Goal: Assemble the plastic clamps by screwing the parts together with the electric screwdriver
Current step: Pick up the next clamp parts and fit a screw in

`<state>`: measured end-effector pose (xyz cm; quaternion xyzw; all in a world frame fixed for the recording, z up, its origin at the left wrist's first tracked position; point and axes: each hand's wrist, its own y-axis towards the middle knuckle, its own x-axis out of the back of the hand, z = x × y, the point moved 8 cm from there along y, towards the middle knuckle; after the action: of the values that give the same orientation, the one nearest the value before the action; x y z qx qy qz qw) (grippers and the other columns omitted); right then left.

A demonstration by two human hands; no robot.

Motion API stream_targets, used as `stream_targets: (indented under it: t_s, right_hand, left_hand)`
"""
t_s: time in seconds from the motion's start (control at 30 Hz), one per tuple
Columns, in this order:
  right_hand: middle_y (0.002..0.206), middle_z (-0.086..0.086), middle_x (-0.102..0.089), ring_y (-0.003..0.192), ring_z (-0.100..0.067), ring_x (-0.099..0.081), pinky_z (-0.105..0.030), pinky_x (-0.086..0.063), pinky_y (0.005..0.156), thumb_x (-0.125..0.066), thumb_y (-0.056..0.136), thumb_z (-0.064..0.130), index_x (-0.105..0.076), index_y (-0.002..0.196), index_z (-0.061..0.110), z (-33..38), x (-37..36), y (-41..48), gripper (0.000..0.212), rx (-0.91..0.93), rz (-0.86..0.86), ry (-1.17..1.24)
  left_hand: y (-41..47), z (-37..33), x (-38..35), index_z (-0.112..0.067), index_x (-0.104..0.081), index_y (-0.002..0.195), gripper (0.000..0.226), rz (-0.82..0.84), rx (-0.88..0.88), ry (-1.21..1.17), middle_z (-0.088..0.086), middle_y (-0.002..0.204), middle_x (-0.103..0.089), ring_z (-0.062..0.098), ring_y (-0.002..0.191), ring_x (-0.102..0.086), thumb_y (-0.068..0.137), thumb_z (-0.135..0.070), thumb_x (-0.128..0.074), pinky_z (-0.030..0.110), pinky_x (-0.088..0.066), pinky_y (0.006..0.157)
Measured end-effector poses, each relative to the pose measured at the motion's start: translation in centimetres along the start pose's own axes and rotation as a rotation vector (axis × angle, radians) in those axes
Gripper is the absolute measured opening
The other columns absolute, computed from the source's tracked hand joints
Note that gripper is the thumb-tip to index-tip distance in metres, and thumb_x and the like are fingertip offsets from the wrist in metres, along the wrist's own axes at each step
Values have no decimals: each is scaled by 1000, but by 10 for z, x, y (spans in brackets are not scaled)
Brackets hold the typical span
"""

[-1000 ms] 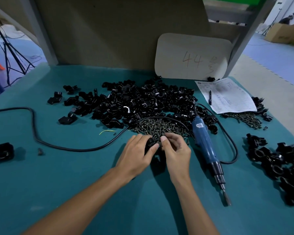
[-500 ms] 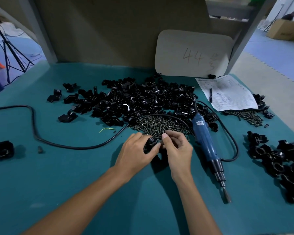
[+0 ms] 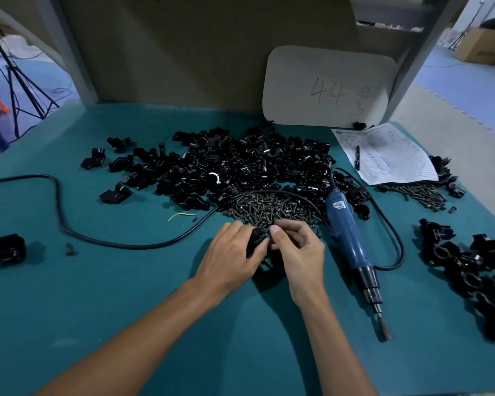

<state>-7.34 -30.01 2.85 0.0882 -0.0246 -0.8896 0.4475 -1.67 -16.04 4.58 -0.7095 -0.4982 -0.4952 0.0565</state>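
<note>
Over teal table [image 3: 126, 295], left hand [image 3: 229, 258] and right hand [image 3: 300, 250] pinch clamp [image 3: 256, 238] between them.

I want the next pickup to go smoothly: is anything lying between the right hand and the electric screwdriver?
Nothing visible. The right hand sits just left of the electric screwdriver, with only bare green mat between them. Its black cable loops on the far side. Both hands are busy holding a black clamp part.

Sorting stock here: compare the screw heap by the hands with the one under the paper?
The near screw heap is larger and uncovered; the far screw heap is smaller, partly under the paper. The near one touches the driver's cord; the far one doesn't. Both look like the same dark screws.
</note>
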Motion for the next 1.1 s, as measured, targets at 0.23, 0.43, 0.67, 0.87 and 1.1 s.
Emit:
stream_targets:
  t_s: [0.23,0.43,0.67,0.87,1.1]
  right_hand:
    - [86,-3,-77,74,-14,-71,-20,-56,69,-74,90,3,-75,94,15,2,2,1,13,-19,19,7]
    - [89,-5,-77,83,-16,-72,-25,-58,76,-74,89,3,-77,94,17,4,-2,1,14,-10,83,-21]
    - [100,2,-78,96,-11,-72,-24,-56,83,-68,95,8,-79,99,27,3,-6,0,23,2,191,-94]
    - [92,10,-72,87,-7,-66,-24,-51,78,-67,99,29,-70,94,30,6,-1,0,6,83,221,-374]
    - [89,16,-54,91,-1,-50,-16,-34,74,-47,106,38,-50,87,40,24,-12,6,19,223,431,-868]
  left_hand:
    - [0,-4,6,-15,-63,131,54,-12,-29,-40,-2,96,-61,13,89,-49,95,-53,-49,22,-35,77]
    - [1,-5,8,-14,-66,125,49,-27,-39,-53,-6,90,-56,10,85,-42,95,-51,-51,22,-34,76]
    - [1,-1,7,-16,-62,132,49,-10,8,-40,-6,101,-56,6,93,-41,98,-49,-49,21,-35,81]
    - [0,-5,3,-15,-57,140,53,28,-41,72,0,101,-55,17,95,-46,92,-39,-58,29,-44,82]
    - [-2,-11,2,-13,-60,132,47,-26,-137,138,-1,97,-56,19,88,-47,92,-39,-61,28,-45,74]
